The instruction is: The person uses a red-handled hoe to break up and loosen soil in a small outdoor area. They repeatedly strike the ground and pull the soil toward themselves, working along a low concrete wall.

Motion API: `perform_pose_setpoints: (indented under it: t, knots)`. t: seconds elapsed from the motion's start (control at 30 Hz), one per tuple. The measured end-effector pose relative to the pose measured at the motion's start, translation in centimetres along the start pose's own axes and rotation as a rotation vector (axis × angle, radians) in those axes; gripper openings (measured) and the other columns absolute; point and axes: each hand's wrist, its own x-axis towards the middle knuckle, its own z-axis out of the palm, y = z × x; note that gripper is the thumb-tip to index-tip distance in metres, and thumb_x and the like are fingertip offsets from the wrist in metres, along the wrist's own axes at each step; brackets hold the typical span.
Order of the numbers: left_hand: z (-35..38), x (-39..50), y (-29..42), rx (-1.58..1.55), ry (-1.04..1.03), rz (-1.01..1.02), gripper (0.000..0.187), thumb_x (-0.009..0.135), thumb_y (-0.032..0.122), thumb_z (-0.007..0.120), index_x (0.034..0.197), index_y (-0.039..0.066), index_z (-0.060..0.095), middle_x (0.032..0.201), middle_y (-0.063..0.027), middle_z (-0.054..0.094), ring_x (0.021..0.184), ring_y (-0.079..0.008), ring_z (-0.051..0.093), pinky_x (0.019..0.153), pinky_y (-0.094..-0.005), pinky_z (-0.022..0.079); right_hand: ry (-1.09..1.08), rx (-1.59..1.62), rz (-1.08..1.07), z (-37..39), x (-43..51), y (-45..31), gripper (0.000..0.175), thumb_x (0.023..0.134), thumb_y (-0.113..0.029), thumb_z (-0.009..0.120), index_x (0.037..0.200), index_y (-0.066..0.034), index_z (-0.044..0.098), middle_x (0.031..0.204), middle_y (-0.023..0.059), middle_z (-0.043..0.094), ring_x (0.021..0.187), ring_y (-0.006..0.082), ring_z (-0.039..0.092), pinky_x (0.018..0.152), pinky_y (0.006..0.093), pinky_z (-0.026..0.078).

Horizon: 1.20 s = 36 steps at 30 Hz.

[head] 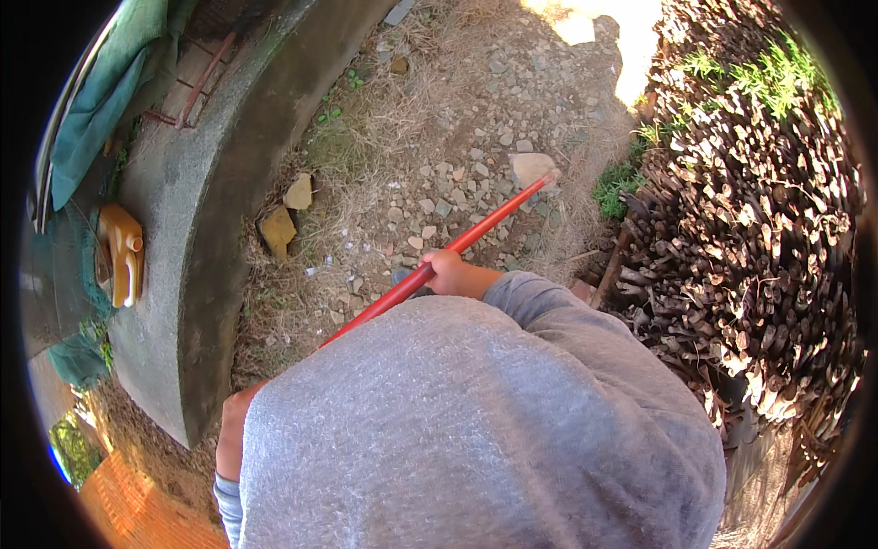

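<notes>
A long red pole slants across the view in front of my grey clothing. My right hand is wrapped around it near the middle of its visible length. The pole's far tip overlaps a flat pale stone; whether they touch I cannot tell. Its lower left part runs behind the clothing. My left hand shows only in part at the lower left, its fingers hidden by the clothing. A dark shoe tip peeks out just below the pole, near my right hand.
Loose stones and dry grass cover the ground ahead. A concrete ledge curves along the left, with a yellow jerrycan on it. Two yellowish rocks lie beside the ledge. Stacked firewood rises on the right.
</notes>
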Motion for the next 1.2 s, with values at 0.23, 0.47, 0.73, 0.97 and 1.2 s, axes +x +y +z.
perform_pose_setpoints:
  t: [0.23, 0.47, 0.73, 0.97, 1.2]
  knots:
    - [-4.9, 0.4, 7.3, 0.352, -0.074, -0.132, 0.023, 0.079, 0.034, 0.056, 0.087, 0.013, 0.062, 0.08, -0.0132, 0.064, 0.079, -0.0287, 0.063, 0.067, -0.0382, 0.05, -0.129, -0.044, -0.009, -0.2, 1.0, -1.5, 0.018, 0.079, -0.002, 0.056, 0.095, -0.0041, 0.048, 0.089, 0.0117, 0.053, 0.082, 0.0268, 0.056, 0.072, 0.0468, 0.051]
    - [-5.3, 2.3, 9.8, 0.523, -0.062, -0.31, 0.023, 0.079, 0.033, 0.055, 0.087, 0.013, 0.061, 0.082, -0.0136, 0.065, 0.081, -0.0304, 0.063, 0.069, -0.039, 0.05, -0.058, 0.113, -0.015, -0.5, 3.5, -4.9, 0.021, 0.079, 0.004, 0.051, 0.099, -0.0006, 0.047, 0.091, 0.0143, 0.053, 0.087, 0.0314, 0.058, 0.078, 0.0459, 0.05]
    - [-4.0, 6.6, 16.6, 0.452, -0.027, -0.223, 0.022, 0.077, 0.029, 0.055, 0.089, 0.011, 0.06, 0.082, -0.0149, 0.065, 0.082, -0.0339, 0.063, 0.07, -0.0421, 0.049, 0.071, 0.126, -0.109, -1.6, 2.3, -15.2, 0.011, 0.076, 0.0, 0.055, 0.085, -0.0001, 0.049, 0.079, 0.0149, 0.054, 0.077, 0.03, 0.058, 0.071, 0.0507, 0.05]
    - [-3.6, 14.3, 25.0, 0.415, -0.081, -0.083, 0.019, 0.076, 0.027, 0.056, 0.084, 0.01, 0.061, 0.078, -0.0158, 0.064, 0.078, -0.035, 0.062, 0.069, -0.0432, 0.048, -0.057, 0.069, -0.267, -5.8, 3.8, -28.0, 0.011, 0.076, 0.0, 0.057, 0.083, -0.0026, 0.048, 0.073, 0.0096, 0.053, 0.067, 0.0226, 0.057, 0.066, 0.0419, 0.051]
    - [-9.3, 9.5, 25.0, 0.506, 0.024, -0.148, 0.018, 0.076, 0.026, 0.057, 0.078, 0.009, 0.063, 0.075, -0.0167, 0.063, 0.075, -0.036, 0.061, 0.067, -0.0443, 0.047, -0.184, 0.188, 0.025, -4.1, 3.6, -20.2, 0.01, 0.078, 0.001, 0.053, 0.084, -0.0024, 0.046, 0.078, 0.0092, 0.05, 0.075, 0.0232, 0.055, 0.074, 0.0442, 0.05]
